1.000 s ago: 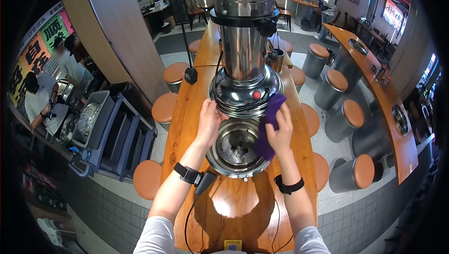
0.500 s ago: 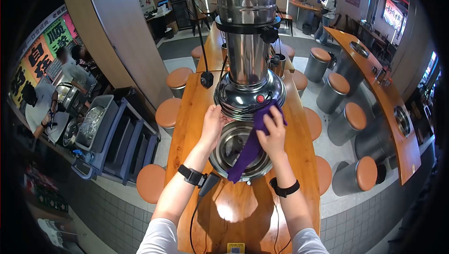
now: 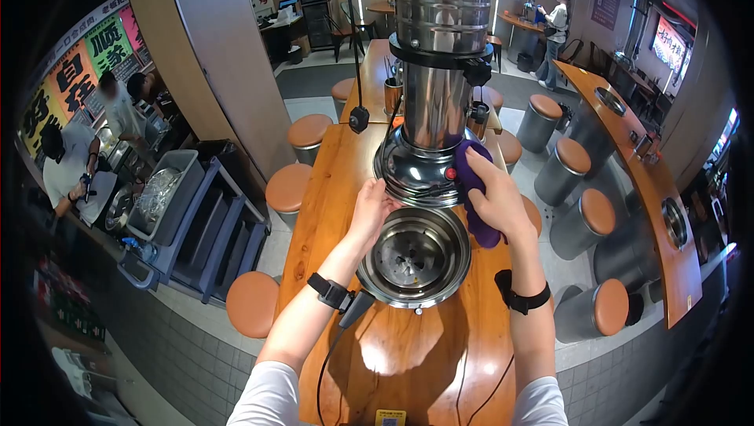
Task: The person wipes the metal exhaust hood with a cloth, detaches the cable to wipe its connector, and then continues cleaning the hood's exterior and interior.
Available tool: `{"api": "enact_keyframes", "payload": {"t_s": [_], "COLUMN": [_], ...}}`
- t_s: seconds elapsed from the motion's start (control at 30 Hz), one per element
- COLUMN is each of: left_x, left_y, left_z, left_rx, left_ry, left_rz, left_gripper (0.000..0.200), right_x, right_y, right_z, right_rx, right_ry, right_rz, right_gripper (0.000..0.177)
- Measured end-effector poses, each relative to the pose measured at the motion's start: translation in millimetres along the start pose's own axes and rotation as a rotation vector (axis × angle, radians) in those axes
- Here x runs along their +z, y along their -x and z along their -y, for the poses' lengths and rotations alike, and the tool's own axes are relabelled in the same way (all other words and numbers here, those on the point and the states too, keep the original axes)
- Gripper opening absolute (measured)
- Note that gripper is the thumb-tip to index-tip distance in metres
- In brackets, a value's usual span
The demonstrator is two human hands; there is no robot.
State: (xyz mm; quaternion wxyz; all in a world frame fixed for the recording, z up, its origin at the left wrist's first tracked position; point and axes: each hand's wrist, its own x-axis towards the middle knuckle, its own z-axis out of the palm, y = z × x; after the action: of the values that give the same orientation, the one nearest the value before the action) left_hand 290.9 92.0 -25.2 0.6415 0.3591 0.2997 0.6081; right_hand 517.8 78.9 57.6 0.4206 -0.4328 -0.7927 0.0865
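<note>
Purple soft cloth [image 3: 474,220] is now resting against the right side of the shiny round metal hood [image 3: 424,164], away from the round silver bowl [image 3: 451,267]. In the head view, the nearer right hand [image 3: 504,200] is gripping it, the cloth's long side running up and down. The left hand [image 3: 369,212] is curling at the hood's lower left edge; whether it is pinching, one cannot tell.

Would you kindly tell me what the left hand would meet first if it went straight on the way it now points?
The left hand would likely meet the hood at its lower rim, though depth is hard to judge.
</note>
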Motion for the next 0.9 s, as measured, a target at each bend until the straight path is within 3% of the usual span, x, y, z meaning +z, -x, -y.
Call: {"api": "enact_keyframes", "payload": {"t_s": [0.1, 0.37, 0.47, 0.53, 0.67, 0.83, 0.9], "left_x": [4.6, 10.2, -1.4, -0.4, -1.6, -1.3, 1.0], "left_y": [1.8, 2.8, -1.2, -1.5, -0.6, -1.6, -2.2], "left_z": [-1.9, -0.2, 2.8, 1.3, 0.3, 2.0, 1.6], "left_rx": [0.007, 0.007, 0.006, 0.029, 0.035, 0.027, 0.016], "left_ry": [0.008, -0.017, 0.022, 0.020, 0.025, 0.023, 0.023], "left_rz": [0.005, -0.046, -0.063, -0.068, -0.069, -0.038, -0.038], "left_gripper": [0.016, 0.018, 0.016, 0.015, 0.014, 0.014, 0.015], "right_x": [-2.7, 27.1, 33.6, 31.9, 29.4, 18.4, 13.2], "right_y": [1.0, -2.3, -4.4, 4.6, 16.4, 3.0, -6.4], "right_z": [21.8, 45.2, 28.8, 19.0, -4.3, -36.3, -49.5], "right_rx": [-0.112, -0.177, -0.174, -0.192, -0.064, 0.129, 0.136], "right_ry": [0.326, 0.351, 0.257, 0.184, 0.001, -0.243, -0.150], "right_rz": [0.082, 0.112, 0.067, -0.081, -0.261, -0.152, -0.108], "right_gripper": [0.044, 0.045, 0.042, 0.039, 0.048, 0.051, 0.054]}}
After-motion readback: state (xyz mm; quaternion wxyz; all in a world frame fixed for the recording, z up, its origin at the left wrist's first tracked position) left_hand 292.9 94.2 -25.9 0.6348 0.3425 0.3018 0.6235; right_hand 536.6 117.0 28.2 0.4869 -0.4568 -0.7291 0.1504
